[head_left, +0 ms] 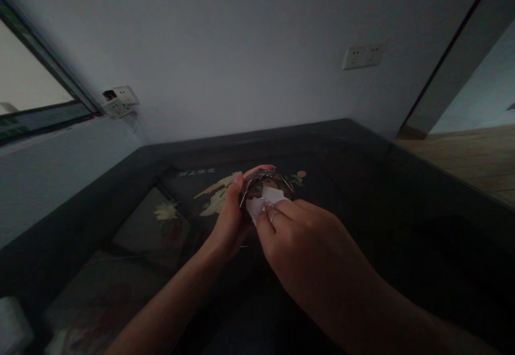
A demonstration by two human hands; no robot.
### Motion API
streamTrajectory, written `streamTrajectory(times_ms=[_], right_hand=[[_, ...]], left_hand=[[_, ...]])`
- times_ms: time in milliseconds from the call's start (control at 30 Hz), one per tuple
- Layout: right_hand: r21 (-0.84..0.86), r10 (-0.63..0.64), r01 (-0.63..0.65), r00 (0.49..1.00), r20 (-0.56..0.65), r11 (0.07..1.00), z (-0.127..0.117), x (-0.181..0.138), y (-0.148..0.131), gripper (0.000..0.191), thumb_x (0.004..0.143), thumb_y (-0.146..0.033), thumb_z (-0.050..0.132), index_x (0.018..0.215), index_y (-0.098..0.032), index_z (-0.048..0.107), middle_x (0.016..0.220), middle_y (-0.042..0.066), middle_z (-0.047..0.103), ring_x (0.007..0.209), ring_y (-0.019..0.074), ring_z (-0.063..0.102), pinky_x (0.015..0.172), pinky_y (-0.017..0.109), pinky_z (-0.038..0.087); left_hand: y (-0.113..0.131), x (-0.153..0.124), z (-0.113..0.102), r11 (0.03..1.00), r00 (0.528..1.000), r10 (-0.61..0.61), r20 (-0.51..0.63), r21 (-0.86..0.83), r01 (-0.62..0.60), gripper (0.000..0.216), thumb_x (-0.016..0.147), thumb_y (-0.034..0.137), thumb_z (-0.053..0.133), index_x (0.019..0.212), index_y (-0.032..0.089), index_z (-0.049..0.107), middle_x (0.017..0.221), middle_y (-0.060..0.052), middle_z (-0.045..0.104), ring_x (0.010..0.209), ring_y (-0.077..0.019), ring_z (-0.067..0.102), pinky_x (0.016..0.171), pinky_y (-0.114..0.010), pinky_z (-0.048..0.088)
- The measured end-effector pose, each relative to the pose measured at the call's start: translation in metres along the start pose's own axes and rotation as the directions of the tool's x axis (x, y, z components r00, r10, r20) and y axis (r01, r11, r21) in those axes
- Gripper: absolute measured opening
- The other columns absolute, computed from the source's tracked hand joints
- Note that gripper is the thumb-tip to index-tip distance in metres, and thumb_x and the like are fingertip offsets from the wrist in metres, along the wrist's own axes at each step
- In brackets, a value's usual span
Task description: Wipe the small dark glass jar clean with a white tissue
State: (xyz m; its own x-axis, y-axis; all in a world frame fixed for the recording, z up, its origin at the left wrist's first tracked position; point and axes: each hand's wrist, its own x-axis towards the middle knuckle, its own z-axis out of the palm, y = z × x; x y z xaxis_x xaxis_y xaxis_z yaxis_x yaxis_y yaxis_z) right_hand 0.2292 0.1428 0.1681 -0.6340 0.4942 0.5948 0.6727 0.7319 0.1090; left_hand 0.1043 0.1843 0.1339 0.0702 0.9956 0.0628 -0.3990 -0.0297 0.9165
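Above the dark table, my left hand (230,216) wraps round the side of a shiny, brownish see-through glass bowl (257,181) with an angular rim. Its thumb is on the near left side, and a fingertip shows at the far rim. My right hand (301,231), with a ring on one finger, pinches a crumpled white tissue (273,195). The tissue lies against the bowl's opening, on the side toward me. My right hand and the tissue cover part of the bowl, and its underside is hidden.
The glossy black table (362,183) carries a printed flower pattern (219,197) and reflects the window (32,65). A white object (14,323) stands at the lower left. Wall sockets (364,56) are on the wall behind, and more sockets (120,103) sit in the left corner.
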Motion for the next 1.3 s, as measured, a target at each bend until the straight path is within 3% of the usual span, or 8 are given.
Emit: streamTrajectory(times_ms=[167, 333, 433, 633, 867, 1033, 1100, 1300], right_hand=[[0.04, -0.04, 0.039, 0.999, 0.017, 0.998, 0.0, 0.002, 0.004, 0.021, 0.07, 0.003, 0.053, 0.068, -0.013, 0.066, 0.062, 0.006, 0.067, 0.055, 0.0186, 0.059, 0.051, 0.031, 0.038], [0.253, 0.164, -0.154, 0.986, -0.02, 0.955, 0.007, 0.005, -0.004, 0.011, 0.076, -0.003, 0.061, 0.076, -0.014, 0.063, 0.068, 0.004, 0.066, 0.06, 0.0179, 0.058, 0.052, 0.03, 0.038], [0.521, 0.274, -0.258, 0.961, 0.047, 0.814, 0.009, 0.007, -0.007, 0.008, 0.079, -0.011, 0.065, 0.085, -0.014, 0.06, 0.084, 0.004, 0.067, 0.074, 0.0177, 0.06, 0.065, 0.029, 0.044], [0.899, 0.313, -0.299, 0.929, 0.197, 0.321, 0.005, 0.009, -0.014, 0.033, 0.088, -0.006, 0.047, 0.12, -0.016, 0.047, 0.096, 0.002, 0.068, 0.076, 0.012, 0.063, 0.065, 0.021, 0.049], [0.903, 0.457, -0.326, 0.873, 0.173, 0.28, 0.006, 0.018, -0.011, 0.049, 0.095, 0.0, 0.012, 0.135, -0.012, 0.039, 0.097, 0.009, 0.069, 0.08, 0.014, 0.065, 0.071, 0.025, 0.051], [0.947, 0.369, -0.305, 0.895, 0.249, 0.1, 0.007, 0.014, -0.006, 0.032, 0.095, -0.008, 0.031, 0.119, -0.013, 0.051, 0.089, 0.006, 0.067, 0.076, 0.0136, 0.063, 0.065, 0.023, 0.05], [0.94, 0.315, -0.297, 0.92, 0.235, 0.166, 0.008, 0.011, -0.002, 0.017, 0.091, -0.015, 0.047, 0.105, -0.014, 0.057, 0.084, 0.002, 0.066, 0.069, 0.0122, 0.06, 0.059, 0.02, 0.048], [0.524, 0.114, -0.07, 0.992, -0.052, 0.849, 0.014, 0.009, 0.005, 0.016, 0.086, -0.027, 0.065, 0.088, -0.01, 0.063, 0.083, 0.007, 0.068, 0.074, 0.0174, 0.06, 0.065, 0.028, 0.044]], left_hand=[[0.0, -0.001, 0.0, 1.0, 1.0, -0.015, -0.018, -0.003, 0.015, 0.045, 0.088, 0.053, 0.043, 0.107, 0.018, 0.063, 0.086, -0.005, 0.072, 0.075, -0.0186, 0.067, 0.069, -0.028, 0.051], [0.005, -0.004, 0.003, 0.992, 0.991, 0.129, -0.028, 0.006, -0.129, 0.047, 0.086, 0.058, 0.044, 0.11, 0.021, 0.062, 0.089, -0.006, 0.072, 0.084, -0.0222, 0.068, 0.077, -0.034, 0.052], [0.007, -0.004, 0.001, 0.974, 0.973, 0.225, -0.054, -0.015, -0.227, 0.046, 0.087, 0.059, 0.044, 0.111, 0.025, 0.061, 0.1, -0.005, 0.071, 0.094, -0.0238, 0.067, 0.081, -0.036, 0.053], [-0.001, 0.0, -0.007, 0.932, 0.931, 0.354, -0.09, -0.043, -0.359, 0.044, 0.087, 0.059, 0.047, 0.116, 0.028, 0.06, 0.106, -0.004, 0.069, 0.1, -0.0235, 0.064, 0.083, -0.032, 0.052], [-0.005, 0.0, -0.006, 0.933, 0.931, 0.349, -0.108, -0.055, -0.357, 0.041, 0.09, 0.056, 0.044, 0.115, 0.028, 0.059, 0.105, -0.003, 0.068, 0.105, -0.0231, 0.062, 0.092, -0.035, 0.047], [-0.004, -0.002, -0.008, 0.928, 0.926, 0.366, -0.087, -0.034, -0.37, 0.043, 0.089, 0.057, 0.045, 0.116, 0.027, 0.058, 0.102, -0.004, 0.068, 0.1, -0.0232, 0.063, 0.09, -0.034, 0.048], [-0.004, -0.002, -0.009, 0.926, 0.925, 0.372, -0.08, -0.026, -0.375, 0.044, 0.088, 0.058, 0.046, 0.115, 0.027, 0.058, 0.1, -0.004, 0.069, 0.093, -0.0225, 0.065, 0.082, -0.033, 0.051], [0.002, -0.002, -0.005, 0.956, 0.955, 0.291, -0.057, -0.012, -0.292, 0.044, 0.086, 0.06, 0.045, 0.111, 0.027, 0.061, 0.093, -0.004, 0.07, 0.086, -0.0236, 0.067, 0.076, -0.035, 0.053]])
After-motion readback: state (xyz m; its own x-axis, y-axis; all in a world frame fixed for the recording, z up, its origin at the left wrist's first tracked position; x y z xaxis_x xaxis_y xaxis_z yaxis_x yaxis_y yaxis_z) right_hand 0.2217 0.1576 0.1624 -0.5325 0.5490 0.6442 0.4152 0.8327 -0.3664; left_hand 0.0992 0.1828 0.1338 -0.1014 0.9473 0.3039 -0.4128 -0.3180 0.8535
